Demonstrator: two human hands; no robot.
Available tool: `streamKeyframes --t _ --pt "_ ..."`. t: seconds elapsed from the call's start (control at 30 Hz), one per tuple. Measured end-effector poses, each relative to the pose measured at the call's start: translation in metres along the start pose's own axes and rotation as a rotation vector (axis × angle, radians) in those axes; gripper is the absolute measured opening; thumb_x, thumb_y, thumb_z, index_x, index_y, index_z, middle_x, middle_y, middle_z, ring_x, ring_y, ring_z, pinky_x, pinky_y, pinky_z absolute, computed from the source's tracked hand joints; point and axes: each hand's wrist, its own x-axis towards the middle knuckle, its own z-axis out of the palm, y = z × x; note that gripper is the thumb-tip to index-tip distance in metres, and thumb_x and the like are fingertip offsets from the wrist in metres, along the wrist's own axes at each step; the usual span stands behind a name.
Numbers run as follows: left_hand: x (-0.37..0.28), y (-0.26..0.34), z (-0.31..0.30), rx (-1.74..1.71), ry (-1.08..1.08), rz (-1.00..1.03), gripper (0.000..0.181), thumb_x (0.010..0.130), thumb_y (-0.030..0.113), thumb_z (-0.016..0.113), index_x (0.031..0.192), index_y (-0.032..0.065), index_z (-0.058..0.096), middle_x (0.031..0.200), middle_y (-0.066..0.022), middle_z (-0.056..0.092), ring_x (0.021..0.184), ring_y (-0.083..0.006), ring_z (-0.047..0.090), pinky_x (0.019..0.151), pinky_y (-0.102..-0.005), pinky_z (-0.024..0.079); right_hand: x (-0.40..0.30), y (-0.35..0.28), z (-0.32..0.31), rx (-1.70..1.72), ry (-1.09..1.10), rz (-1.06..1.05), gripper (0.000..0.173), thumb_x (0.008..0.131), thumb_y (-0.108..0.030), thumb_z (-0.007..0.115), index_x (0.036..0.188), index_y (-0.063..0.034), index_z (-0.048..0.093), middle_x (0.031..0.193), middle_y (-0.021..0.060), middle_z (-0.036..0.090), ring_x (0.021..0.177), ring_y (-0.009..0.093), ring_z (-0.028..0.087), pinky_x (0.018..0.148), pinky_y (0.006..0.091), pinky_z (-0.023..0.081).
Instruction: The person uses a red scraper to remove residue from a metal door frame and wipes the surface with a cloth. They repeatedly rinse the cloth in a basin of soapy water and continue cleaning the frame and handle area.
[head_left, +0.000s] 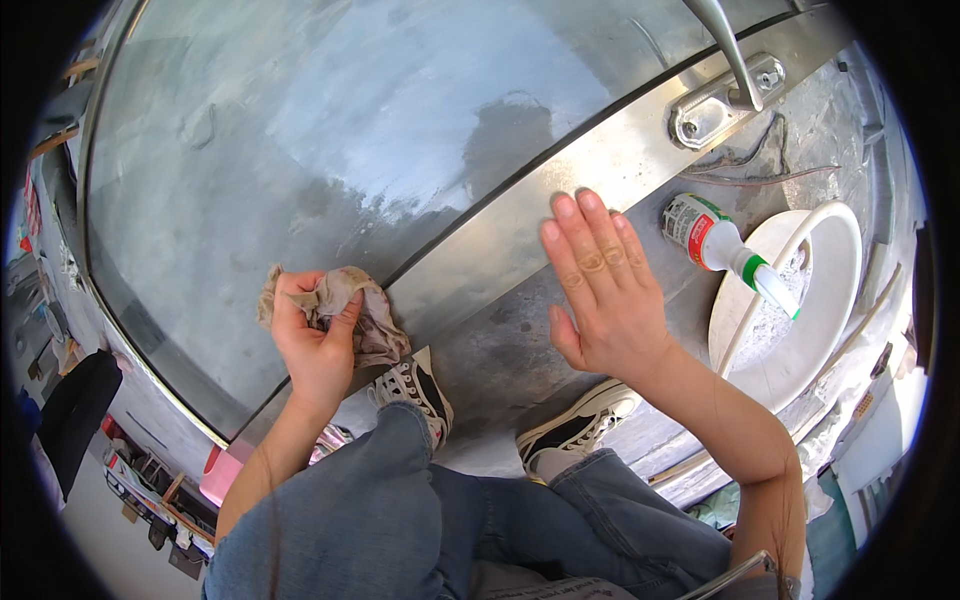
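My left hand (313, 337) grips a crumpled, stained beige cloth (375, 319), which lies over the lower part of a metal-framed glass door, at the border of pane and frame. The glass pane (247, 172) has cloudy smears and wet-looking streaks, along with reflections. My right hand (606, 292) is spread flat with nothing in it; its fingertips rest against the metal door stile (480, 247). Farther up the stile sits a lever handle (742, 82) on an ornate metal backplate (694, 124).
Beside the door, a white and green spray bottle (709, 236) stands by a white bucket (840, 300) holding sudsy water (772, 322). My sneakers (577, 420) are on the grey floor (487, 360). A pink container (217, 474) shows at lower left, near a black cloth (81, 412).
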Motion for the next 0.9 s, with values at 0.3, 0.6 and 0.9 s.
streamKeyframes --t 0.3,0.6,0.9 --pt "0.001 -0.001 0.004 -0.028 -0.038 0.003 0.023 0.082 -0.006 0.069 0.093 0.0030 0.051 0.089 -0.0010 0.052 0.082 -0.0090 0.052 0.075 -0.0236 0.044 -0.009 -0.049 0.027 0.204 -0.034 -0.115 0.067 0.078 -0.017 0.054 0.140 0.0047 0.043 0.149 0.0180 0.040 0.141 0.031 0.035 0.117 0.0431 0.024" --pt "0.011 0.025 0.018 0.169 -0.213 0.329 0.029 0.068 -0.003 0.076 0.092 0.0031 0.060 0.088 -0.0093 0.053 0.080 -0.0233 0.054 0.071 -0.0308 0.044 -0.010 -0.025 0.012 0.067 -0.020 -0.079 0.069 0.075 -0.019 0.059 0.138 0.0055 0.045 0.147 0.0193 0.041 0.139 0.033 0.037 0.115 0.0454 0.026" --pt "0.035 0.081 0.044 0.494 -0.361 0.474 0.042 0.059 0.010 0.080 0.096 0.0091 0.060 0.103 -0.0106 0.046 0.099 -0.0271 0.044 0.082 -0.0360 0.038 -0.040 -0.057 0.043 0.714 0.164 0.117 0.036 0.076 -0.010 0.067 0.110 -0.0004 0.061 0.116 0.0151 0.061 0.112 0.032 0.057 0.096 0.0411 0.046"
